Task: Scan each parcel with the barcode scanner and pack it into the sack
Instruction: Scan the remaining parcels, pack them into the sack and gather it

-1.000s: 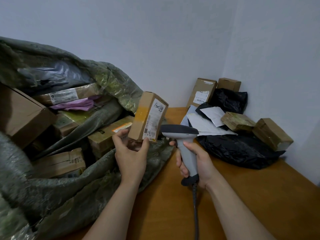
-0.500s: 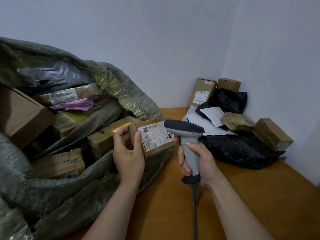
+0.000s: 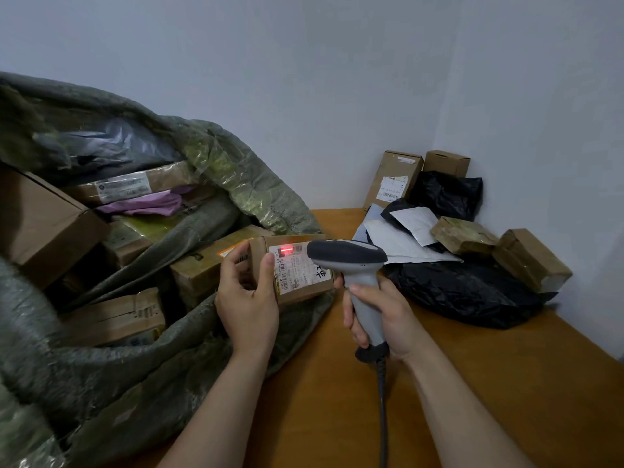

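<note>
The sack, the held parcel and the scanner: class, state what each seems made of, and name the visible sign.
Sack: probably woven plastic, dull green, crinkled sheen.
Held parcel: brown cardboard, matte, folded edges, white paper label.
Barcode scanner: likely moulded plastic, smooth grey handle, darker head.

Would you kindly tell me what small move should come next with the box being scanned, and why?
Probably the left hand should swing the small box left into the open sack. The scanner in the right hand throws its red line across the barcode on the label, so the scan looks done or nearly so, and the sack's mouth lies right behind the box.
</note>
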A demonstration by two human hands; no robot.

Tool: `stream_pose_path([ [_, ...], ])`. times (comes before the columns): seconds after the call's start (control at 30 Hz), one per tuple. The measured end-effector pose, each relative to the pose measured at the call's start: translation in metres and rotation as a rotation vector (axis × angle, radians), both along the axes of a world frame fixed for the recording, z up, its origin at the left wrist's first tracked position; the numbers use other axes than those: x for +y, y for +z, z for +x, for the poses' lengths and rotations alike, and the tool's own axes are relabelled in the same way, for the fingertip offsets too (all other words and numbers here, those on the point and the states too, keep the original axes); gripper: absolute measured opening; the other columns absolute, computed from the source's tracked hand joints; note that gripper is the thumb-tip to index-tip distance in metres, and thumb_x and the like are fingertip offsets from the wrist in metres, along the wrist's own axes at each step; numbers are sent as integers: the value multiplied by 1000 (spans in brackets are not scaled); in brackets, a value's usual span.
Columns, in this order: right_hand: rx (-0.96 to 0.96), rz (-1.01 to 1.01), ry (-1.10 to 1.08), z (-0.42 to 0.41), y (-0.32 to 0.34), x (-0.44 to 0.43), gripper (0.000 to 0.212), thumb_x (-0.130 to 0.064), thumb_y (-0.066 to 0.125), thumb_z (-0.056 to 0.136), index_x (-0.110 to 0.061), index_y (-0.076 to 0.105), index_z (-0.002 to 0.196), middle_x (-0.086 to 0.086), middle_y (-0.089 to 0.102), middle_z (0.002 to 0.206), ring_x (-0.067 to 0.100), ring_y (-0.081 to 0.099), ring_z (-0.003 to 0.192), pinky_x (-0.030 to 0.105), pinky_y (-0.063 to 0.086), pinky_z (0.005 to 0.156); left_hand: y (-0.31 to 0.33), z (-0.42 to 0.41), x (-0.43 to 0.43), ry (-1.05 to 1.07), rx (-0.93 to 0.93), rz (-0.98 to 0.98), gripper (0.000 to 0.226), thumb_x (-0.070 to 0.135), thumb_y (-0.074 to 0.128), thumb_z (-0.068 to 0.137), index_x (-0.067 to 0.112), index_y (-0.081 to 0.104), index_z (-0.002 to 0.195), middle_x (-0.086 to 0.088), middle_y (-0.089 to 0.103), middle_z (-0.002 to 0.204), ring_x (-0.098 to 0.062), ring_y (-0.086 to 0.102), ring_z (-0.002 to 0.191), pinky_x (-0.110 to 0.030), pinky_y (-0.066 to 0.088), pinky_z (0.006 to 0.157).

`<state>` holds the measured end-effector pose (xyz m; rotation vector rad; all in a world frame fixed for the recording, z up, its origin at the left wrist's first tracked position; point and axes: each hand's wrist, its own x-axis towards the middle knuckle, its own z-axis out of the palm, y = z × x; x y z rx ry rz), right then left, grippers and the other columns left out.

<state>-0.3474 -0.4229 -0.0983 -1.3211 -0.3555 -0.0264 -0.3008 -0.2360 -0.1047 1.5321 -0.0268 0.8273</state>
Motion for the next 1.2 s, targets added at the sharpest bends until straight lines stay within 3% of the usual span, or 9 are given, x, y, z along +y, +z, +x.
stream_pose_path([
  [0.13,-3,-6,-6,0,2,0,26,-24,59,91,-4,64,106,18,55,65,17,47,39,24,41,40,2,1,0,7,-1,5,34,34,68,99,28,62,131,24,65,104,9,64,96,-22,59,75],
  [0.43,-9,-3,6,2,1,0,26,-25,59,91,-4,64,106,18,55,65,17,48,39,25,41,40,1,1,1,16,13,10,35,36,69,98,30,61,131,23,66,104,4,66,97,-36,62,81],
  [0.8,2,12,19,4,-3,0,28,-25,59,92,-4,65,109,19,55,65,17,48,38,25,41,41,0,1,2,23,16,18,35,39,70,97,33,61,130,18,70,106,-7,71,97,-47,63,76],
  [0.97,-10,22,14,6,-5,0,37,-26,60,93,1,65,118,20,55,65,17,48,39,26,41,40,0,-1,0,45,22,72,35,41,70,96,32,61,128,15,71,103,-6,71,92,-47,63,72],
  [1.1,14,33,-24,7,-8,0,54,-31,69,87,14,60,115,20,54,64,17,47,38,25,40,40,0,-3,0,48,20,127,39,45,69,95,33,58,131,14,70,102,-6,70,91,-48,62,70],
  [1.2,26,43,-34,7,-9,0,55,-33,72,85,12,61,115,21,54,65,17,47,39,25,40,40,0,-6,1,63,11,158,42,48,68,94,36,56,133,14,69,102,-6,69,91,-49,62,71],
])
